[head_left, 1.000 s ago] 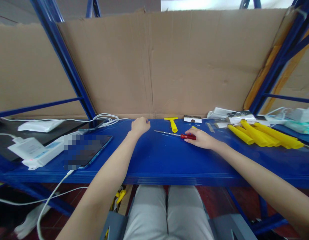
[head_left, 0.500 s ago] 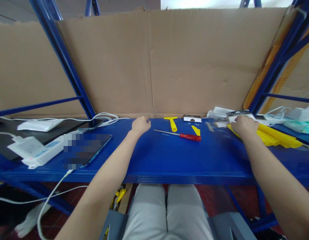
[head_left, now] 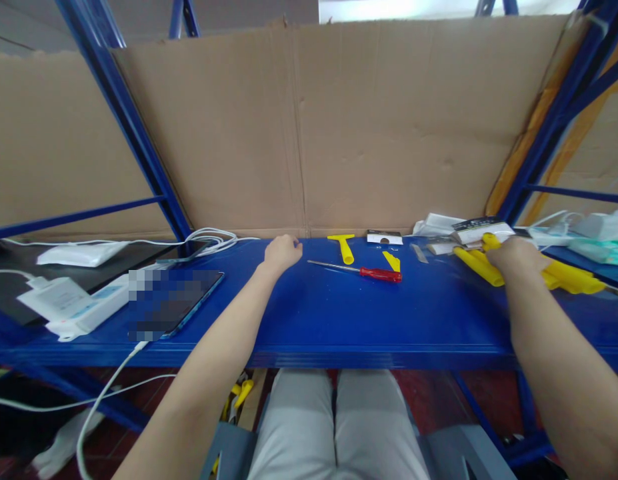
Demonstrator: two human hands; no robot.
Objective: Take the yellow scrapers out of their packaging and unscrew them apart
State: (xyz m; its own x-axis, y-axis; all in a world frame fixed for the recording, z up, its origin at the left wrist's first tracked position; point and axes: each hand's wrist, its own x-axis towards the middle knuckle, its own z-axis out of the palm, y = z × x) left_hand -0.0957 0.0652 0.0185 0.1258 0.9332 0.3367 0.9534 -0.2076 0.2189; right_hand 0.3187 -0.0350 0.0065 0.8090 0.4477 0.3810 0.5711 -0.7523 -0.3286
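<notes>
My left hand [head_left: 283,252] rests loosely closed on the back of the blue tabletop, with nothing showing in its fingers. To its right lie a yellow T-shaped plastic handle [head_left: 347,251], a red-handled screwdriver [head_left: 380,275] and a flat yellow plastic piece [head_left: 391,261]. At the right, my right hand [head_left: 517,257] is closed among a pile of yellow plastic handles [head_left: 571,275]. The end of one yellow handle [head_left: 490,241] pokes out by its fingertips; the rest is hidden by the hand. Another handle [head_left: 481,268] lies just left of it.
A small black-and-white card [head_left: 384,237] and a thin metal blade [head_left: 419,253] lie near the back. White packets [head_left: 481,230] sit by the right hand. On the left are a phone [head_left: 189,303], a power strip [head_left: 96,303] and white cables [head_left: 211,241]. Cardboard [head_left: 299,133] stands behind.
My right hand has moved a little right over the yellow handles, and one handle's end now shows raised at its fingers. The left hand has stayed put.
</notes>
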